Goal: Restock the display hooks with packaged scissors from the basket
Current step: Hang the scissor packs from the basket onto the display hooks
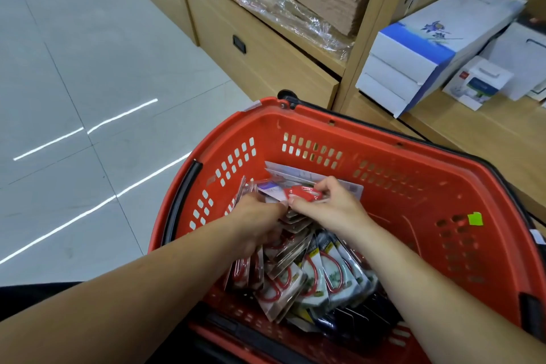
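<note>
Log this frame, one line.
stage: pick | left hand: grips packs | right hand: pinches red pack | basket: stocked | hooks: unseen

A red basket (pixel 413 195) sits in the near middle, with a pale tiled floor (pixel 88 68) to its left and wooden shelves (pixel 472 133) to its far right. Packaged scissors (pixel 325 272) lie heaped along its near left side, overlapping. The left hand (pixel 260 221) is down among the upright packs, its fingers curled in and apparently gripping a bunch; they are mostly hidden. Just right of it, the right hand (pixel 331 207) pinches a red-handled pack (pixel 304 193) at the far end of the heap. A white and blue box (pixel 413 62) lies on the shelf beyond.
</note>
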`<state>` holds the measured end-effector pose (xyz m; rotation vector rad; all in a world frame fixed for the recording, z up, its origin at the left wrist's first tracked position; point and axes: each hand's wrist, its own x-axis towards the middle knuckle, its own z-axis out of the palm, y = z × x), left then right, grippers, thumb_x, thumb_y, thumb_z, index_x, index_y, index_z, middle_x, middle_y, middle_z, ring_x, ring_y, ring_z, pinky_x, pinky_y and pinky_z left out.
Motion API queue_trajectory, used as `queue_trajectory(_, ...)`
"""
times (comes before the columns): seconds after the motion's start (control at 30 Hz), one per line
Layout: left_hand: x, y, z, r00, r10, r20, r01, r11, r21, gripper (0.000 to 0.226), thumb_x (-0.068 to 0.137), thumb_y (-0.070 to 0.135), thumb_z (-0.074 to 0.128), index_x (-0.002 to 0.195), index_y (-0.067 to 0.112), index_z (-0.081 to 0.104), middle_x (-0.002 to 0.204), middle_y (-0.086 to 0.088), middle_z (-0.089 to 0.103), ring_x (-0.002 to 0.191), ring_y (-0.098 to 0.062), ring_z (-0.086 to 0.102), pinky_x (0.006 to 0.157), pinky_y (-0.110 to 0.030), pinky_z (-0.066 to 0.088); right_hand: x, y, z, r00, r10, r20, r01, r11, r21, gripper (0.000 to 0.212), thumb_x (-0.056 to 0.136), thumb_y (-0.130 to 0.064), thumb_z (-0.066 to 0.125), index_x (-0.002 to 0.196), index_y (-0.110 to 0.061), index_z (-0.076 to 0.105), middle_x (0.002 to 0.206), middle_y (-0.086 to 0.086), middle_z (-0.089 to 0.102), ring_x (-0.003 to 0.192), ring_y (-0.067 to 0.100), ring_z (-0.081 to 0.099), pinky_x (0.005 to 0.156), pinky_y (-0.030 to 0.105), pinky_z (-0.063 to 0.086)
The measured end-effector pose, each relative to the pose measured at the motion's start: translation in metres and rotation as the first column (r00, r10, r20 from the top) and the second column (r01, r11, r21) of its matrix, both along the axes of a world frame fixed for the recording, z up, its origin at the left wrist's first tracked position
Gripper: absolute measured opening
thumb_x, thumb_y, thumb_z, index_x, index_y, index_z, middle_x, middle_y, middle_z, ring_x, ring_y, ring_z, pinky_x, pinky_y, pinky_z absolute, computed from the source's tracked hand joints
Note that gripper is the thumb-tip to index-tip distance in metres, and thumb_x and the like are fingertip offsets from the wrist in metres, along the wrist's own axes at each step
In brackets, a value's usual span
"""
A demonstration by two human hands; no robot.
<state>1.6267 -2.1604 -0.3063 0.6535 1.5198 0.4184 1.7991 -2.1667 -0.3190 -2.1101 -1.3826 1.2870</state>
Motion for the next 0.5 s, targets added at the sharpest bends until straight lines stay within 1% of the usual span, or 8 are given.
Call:
queue_trajectory(0.1,0.005,-0.006,0.007,0.995,0.072,0.064,-0.072,0.997,0.009,0.026,0.105,0.039,0.060,0.117,0.016,0.064,0.095,-0.010,0.071,0.077,-0.023,0.062,0.064,-0.032,0.049,-0.006,-0.014,0.012,0.999,-0.032,-0.017,0.033,0.999,0.041,0.067,0.070,-0.074,0.080,0.119,-0.035,0.054,0.115,-0.014,0.066,0.104,0.009,0.066,0.096,0.039,0.057)
queue_trajectory(0.17,0.009,-0.010,0.012,0.989,0.111,0.096,-0.117,0.992,0.052,0.019,0.104,0.032,0.064,0.118,0.020,0.062,0.098,-0.008,0.075,0.076,-0.020,0.070,0.056,-0.027,0.055,-0.010,-0.025,0.021,0.999,-0.045,-0.031,0.048,0.996,0.078,0.061,0.073,-0.074,0.077,0.115,-0.035,0.054,0.113,-0.015,0.066,0.104,0.008,0.066,0.091,0.038,0.057)
queue_trajectory(0.23,0.013,-0.012,0.015,0.980,0.164,0.110,-0.174,0.980,0.097,0.018,0.100,0.022,0.069,0.116,0.018,0.062,0.103,-0.010,0.077,0.086,-0.027,0.077,0.066,-0.038,0.065,-0.013,-0.036,0.029,0.998,-0.046,-0.034,0.050,0.992,0.116,0.059,0.075,-0.076,0.073,0.113,-0.035,0.054,0.114,-0.015,0.065,0.105,0.007,0.064,0.085,0.035,0.055)
queue_trajectory(0.27,0.014,-0.014,0.018,0.977,0.181,0.109,-0.195,0.972,0.130,0.017,0.097,0.016,0.070,0.113,0.015,0.064,0.101,-0.011,0.077,0.087,-0.028,0.077,0.069,-0.040,0.065,-0.014,-0.041,0.033,0.998,-0.045,-0.050,0.051,0.991,0.123,0.059,0.078,-0.077,0.070,0.114,-0.033,0.054,0.115,-0.015,0.064,0.106,0.007,0.064,0.085,0.034,0.054)
queue_trajectory(0.3,0.014,-0.015,0.021,0.977,0.189,0.103,-0.204,0.964,0.168,0.016,0.094,0.012,0.071,0.109,0.013,0.066,0.097,-0.012,0.078,0.084,-0.028,0.077,0.066,-0.037,0.063,-0.014,-0.047,0.037,0.995,-0.051,-0.082,0.061,0.990,0.126,0.057,0.082,-0.076,0.068,0.115,-0.032,0.054,0.116,-0.013,0.065,0.107,0.007,0.063,0.086,0.034,0.053)
queue_trajectory(0.37,0.012,-0.021,0.029,0.975,0.197,0.103,-0.215,0.950,0.225,0.022,0.086,0.007,0.075,0.106,0.008,0.067,0.092,-0.014,0.079,0.077,-0.028,0.078,0.060,-0.034,0.060,-0.013,-0.058,0.048,0.988,-0.071,-0.138,0.090,0.987,0.132,0.042,0.094,-0.064,0.064,0.113,-0.027,0.058,0.111,-0.010,0.067,0.101,0.007,0.064,0.085,0.031,0.052)
queue_trajectory(0.43,0.011,-0.031,0.037,0.977,0.195,0.090,-0.211,0.947,0.243,0.034,0.080,0.004,0.080,0.110,0.008,0.065,0.094,-0.013,0.079,0.079,-0.027,0.080,0.068,-0.042,0.066,-0.010,-0.066,0.056,0.983,-0.100,-0.152,0.121,0.983,0.140,0.028,0.101,-0.051,0.063,0.110,-0.025,0.063,0.103,-0.007,0.068,0.091,0.007,0.063,0.073,0.027,0.047)
queue_trajectory(0.5,0.010,-0.044,0.045,0.978,0.180,0.105,-0.201,0.949,0.242,0.044,0.076,0.003,0.083,0.114,0.009,0.062,0.096,-0.012,0.080,0.080,-0.027,0.080,0.076,-0.049,0.067,-0.005,-0.074,0.062,0.978,-0.128,-0.165,0.153,0.977,0.150,0.024,0.101,-0.046,0.066,0.108,-0.024,0.064,0.100,-0.007,0.066,0.086,0.006,0.061,0.069,0.025,0.043)
